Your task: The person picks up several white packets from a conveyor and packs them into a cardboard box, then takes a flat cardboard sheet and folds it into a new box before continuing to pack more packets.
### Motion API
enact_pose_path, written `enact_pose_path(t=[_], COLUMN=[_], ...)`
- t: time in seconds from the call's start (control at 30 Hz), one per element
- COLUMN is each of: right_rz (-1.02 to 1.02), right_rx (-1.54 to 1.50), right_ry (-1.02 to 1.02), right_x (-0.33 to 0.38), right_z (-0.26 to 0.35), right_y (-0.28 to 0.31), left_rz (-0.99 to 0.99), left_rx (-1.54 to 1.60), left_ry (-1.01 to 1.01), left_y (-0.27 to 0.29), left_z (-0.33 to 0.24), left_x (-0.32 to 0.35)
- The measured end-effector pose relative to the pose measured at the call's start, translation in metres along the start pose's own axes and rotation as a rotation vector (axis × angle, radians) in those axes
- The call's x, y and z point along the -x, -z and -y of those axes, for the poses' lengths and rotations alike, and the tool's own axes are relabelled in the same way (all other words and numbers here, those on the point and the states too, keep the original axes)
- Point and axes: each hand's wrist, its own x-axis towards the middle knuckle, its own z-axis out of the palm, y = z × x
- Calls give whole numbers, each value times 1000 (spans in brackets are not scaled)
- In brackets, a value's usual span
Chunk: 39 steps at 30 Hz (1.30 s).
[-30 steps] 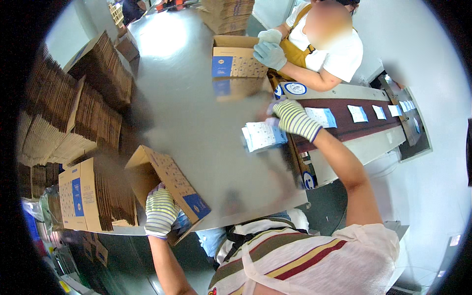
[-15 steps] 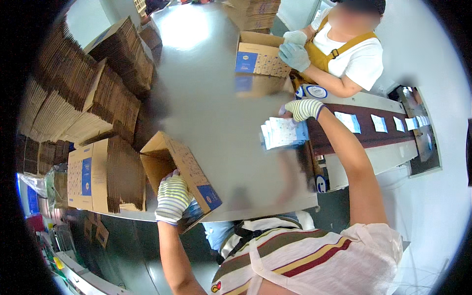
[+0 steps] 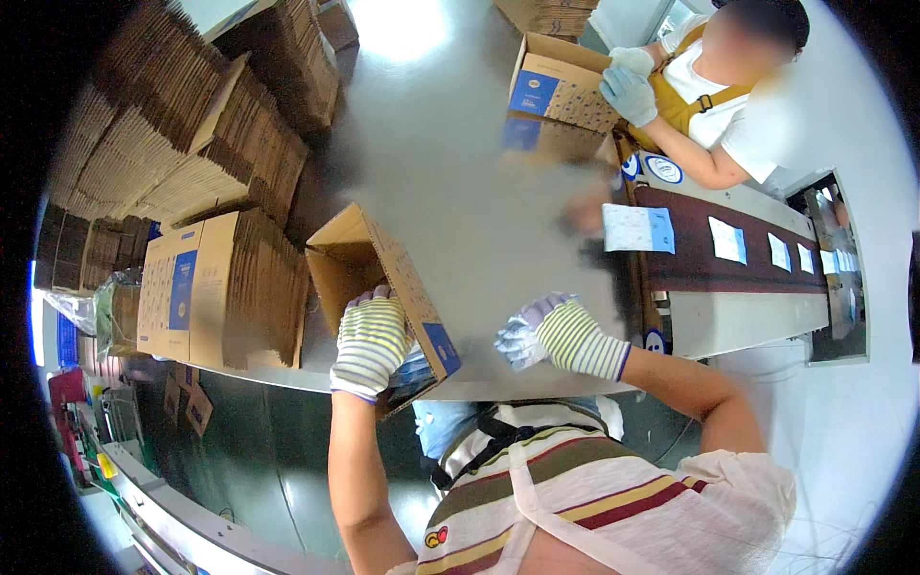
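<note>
My left hand [image 3: 369, 340], in a striped knit glove, reaches into an open cardboard box [image 3: 426, 297] that lies tilted at the table's near edge. Its fingertips are hidden inside, so their grip does not show. Blue and white packets [image 3: 412, 374] lie in the box beside that hand. Just right of the box, my right hand [image 3: 577, 337], gloved the same way, is closed around a small stack of light blue and white packets [image 3: 520, 342] above the table.
Folded cartons [image 3: 206, 287] stand in tall stacks on the left. A conveyor belt [image 3: 709, 216] on the right carries several flat packets [image 3: 639, 229]. Across the shiny table [image 3: 422, 172], a gloved co-worker [image 3: 695, 105] handles another open box [image 3: 565, 91].
My right hand has come from the belt's end towards me and the box, carrying the packet stack. Another packet has reached the belt's end. My left hand stays in the box.
</note>
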Motion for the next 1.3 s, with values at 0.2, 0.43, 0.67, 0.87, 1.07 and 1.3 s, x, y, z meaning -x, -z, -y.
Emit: enact_pose_path(t=[0.2, 0.43, 0.67, 0.87, 1.07, 1.3], right_rz=[-276, -496, -599, -429, -326, -854], right_rx=[-1335, -1818, -1177, -46, 87, -421], right_ry=[167, 194, 596, 248, 259, 470], right_x=[-10, -64, -121, -187, -179, -89], right_z=[-12, -4, 110, 102, 96, 102], right_y=[1, -1, 145, 125, 127, 176], left_rz=[-10, -16, 113, 45, -11, 96], left_rx=[47, 35, 124, 23, -13, 23], left_ry=[2, -25, 45, 51, 22, 35], left_y=[4, 3, 1, -3, -10, 1], left_z=[2, -1, -4, -17, -20, -20], left_x=[1, -2, -10, -14, -18, -11])
